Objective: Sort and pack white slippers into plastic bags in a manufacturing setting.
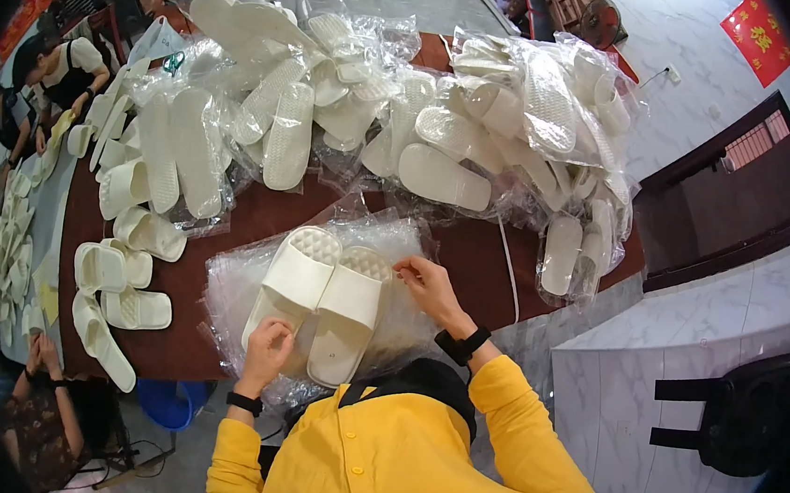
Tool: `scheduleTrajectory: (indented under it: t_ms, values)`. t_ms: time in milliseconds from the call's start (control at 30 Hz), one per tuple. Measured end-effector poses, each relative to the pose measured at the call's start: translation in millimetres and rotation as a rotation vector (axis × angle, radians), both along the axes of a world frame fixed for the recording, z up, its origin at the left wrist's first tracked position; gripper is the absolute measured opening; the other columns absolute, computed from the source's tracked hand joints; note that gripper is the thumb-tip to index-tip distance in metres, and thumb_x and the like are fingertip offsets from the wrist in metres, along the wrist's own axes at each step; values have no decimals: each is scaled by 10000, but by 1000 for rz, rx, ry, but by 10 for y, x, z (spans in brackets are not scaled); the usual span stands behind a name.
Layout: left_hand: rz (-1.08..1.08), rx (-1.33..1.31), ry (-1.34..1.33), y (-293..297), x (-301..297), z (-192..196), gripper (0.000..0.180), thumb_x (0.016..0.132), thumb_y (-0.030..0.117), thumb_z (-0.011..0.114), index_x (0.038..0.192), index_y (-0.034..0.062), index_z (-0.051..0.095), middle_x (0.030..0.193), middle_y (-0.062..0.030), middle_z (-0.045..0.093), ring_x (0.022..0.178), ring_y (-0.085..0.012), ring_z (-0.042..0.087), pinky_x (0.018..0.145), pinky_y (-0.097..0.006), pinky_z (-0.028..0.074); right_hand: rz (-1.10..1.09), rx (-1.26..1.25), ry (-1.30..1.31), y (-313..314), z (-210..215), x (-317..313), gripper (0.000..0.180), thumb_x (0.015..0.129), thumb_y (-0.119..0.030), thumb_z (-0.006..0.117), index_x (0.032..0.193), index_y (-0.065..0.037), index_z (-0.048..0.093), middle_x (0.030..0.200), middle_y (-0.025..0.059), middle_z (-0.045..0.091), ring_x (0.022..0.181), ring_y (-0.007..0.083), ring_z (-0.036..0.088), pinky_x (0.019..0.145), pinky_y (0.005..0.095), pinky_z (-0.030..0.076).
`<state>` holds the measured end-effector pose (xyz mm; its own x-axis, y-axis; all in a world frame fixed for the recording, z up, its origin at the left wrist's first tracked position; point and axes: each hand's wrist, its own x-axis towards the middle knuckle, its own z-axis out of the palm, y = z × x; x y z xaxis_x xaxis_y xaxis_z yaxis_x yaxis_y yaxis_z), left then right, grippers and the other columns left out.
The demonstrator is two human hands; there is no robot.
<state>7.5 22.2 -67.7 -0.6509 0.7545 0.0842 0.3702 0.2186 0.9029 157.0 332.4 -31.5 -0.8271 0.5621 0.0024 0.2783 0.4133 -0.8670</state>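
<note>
A pair of white slippers lies side by side on a stack of clear plastic bags [223, 278], toes pointing away from me. My left hand [268, 350] is over the footbed of the left slipper [294, 275], just below its strap, with the fingers curled together. Beside the toe of the right slipper [352, 290], my right hand [427, 289] has its fingers bent and pressed together near the plastic. Whether either hand pinches plastic or a slipper is too small to make out.
Bagged white slippers [451, 139] are heaped along the far side of the brown table [470, 253]. Several unbagged slippers [136, 308] lie at the left. A blue bucket [170, 403] stands below the edge. People work at another slipper-covered table at far left.
</note>
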Motion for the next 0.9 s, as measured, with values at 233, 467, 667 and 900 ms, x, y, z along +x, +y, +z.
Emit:
scheduleTrajectory:
  t_ms: [233, 467, 667, 900]
  values:
    - [-272, -83, 118, -142, -152, 169, 95, 789, 42, 686, 848, -13, 636, 1076, -151, 594, 967, -326, 607, 870, -369, 502, 65, 27, 23, -82, 79, 39, 136, 916, -38, 601, 1021, 13, 670, 951, 148, 696, 818, 233, 683, 722, 318, 535]
    - [-322, -109, 12, -212, -159, 159, 107, 781, 58, 714, 847, -1, 654, 1120, -143, 584, 1077, -316, 589, 917, -374, 502, 79, 45, 81, -129, 46, 111, 137, 911, -14, 599, 1025, 15, 669, 946, 143, 691, 801, 223, 678, 697, 310, 531]
    - [-228, -76, -72, -315, -245, 108, 71, 788, 55, 682, 817, 4, 642, 1133, -133, 590, 1076, -303, 588, 926, -362, 480, 27, -44, 94, -141, 84, 181, 142, 913, -7, 597, 1035, 14, 666, 932, 125, 689, 835, 187, 686, 708, 288, 529]
    - [-224, -83, -120, -279, -225, 98, 63, 772, 58, 662, 791, 8, 627, 1130, -129, 598, 1090, -285, 580, 953, -370, 455, 20, -28, 61, -164, 55, 228, 135, 918, -10, 586, 1023, 13, 668, 916, 123, 685, 822, 198, 682, 720, 294, 528]
